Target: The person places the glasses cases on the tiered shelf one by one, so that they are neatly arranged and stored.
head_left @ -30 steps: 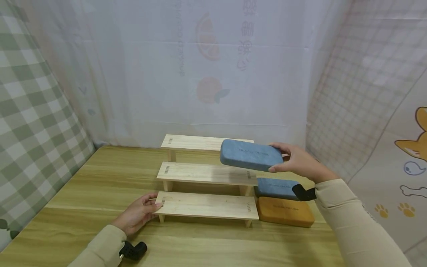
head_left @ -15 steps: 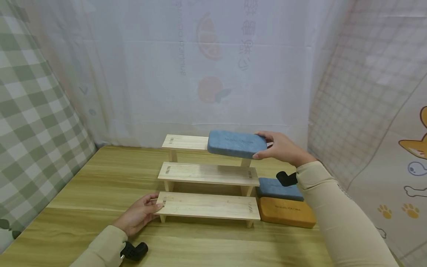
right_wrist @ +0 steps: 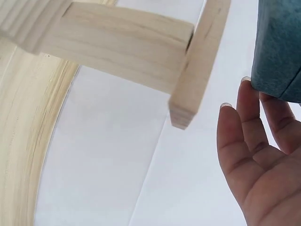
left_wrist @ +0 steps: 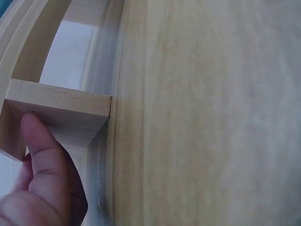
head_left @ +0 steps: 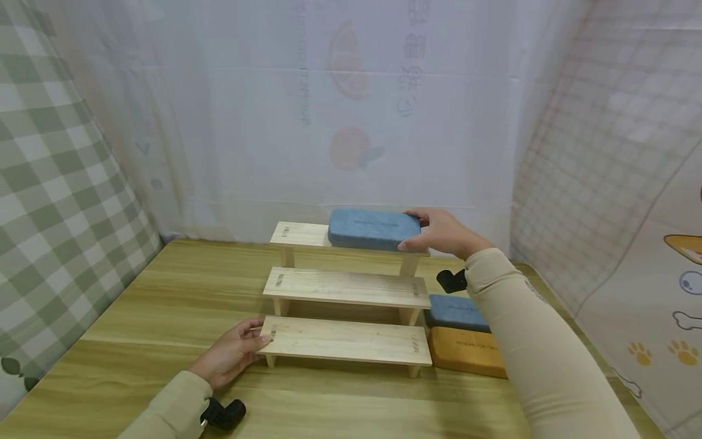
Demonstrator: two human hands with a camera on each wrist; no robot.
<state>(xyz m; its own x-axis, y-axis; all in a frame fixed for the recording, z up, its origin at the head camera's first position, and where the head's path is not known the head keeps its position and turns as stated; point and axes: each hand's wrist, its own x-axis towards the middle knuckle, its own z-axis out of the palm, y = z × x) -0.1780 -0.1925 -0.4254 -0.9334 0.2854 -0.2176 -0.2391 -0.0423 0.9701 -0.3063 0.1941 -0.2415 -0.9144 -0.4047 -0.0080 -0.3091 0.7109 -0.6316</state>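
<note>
My right hand (head_left: 446, 233) holds a blue rounded case (head_left: 373, 228), like a glasses case, by its right end, with the thumb at the front. The case is over the right part of the top board (head_left: 300, 233) of a three-step wooden stand. A gap shows between case (right_wrist: 280, 52) and board (right_wrist: 200, 61) in the right wrist view. My left hand (head_left: 233, 353) grips the left end of the lowest board (head_left: 345, 340), thumb on top. In the left wrist view, a finger of that hand (left_wrist: 44, 174) touches the wood from underneath; other fingers are partly hidden.
Right of the stand lie a second blue case (head_left: 456, 312) and an orange case (head_left: 466, 350), both partly behind my right forearm. The middle board (head_left: 345, 286) stands between. A white printed curtain (head_left: 247, 140) hangs behind the wooden table (head_left: 137, 341).
My right hand has carried the blue case leftward and back, from over the right side of the stand to the top board. The left hand has kept its grip on the lowest board.
</note>
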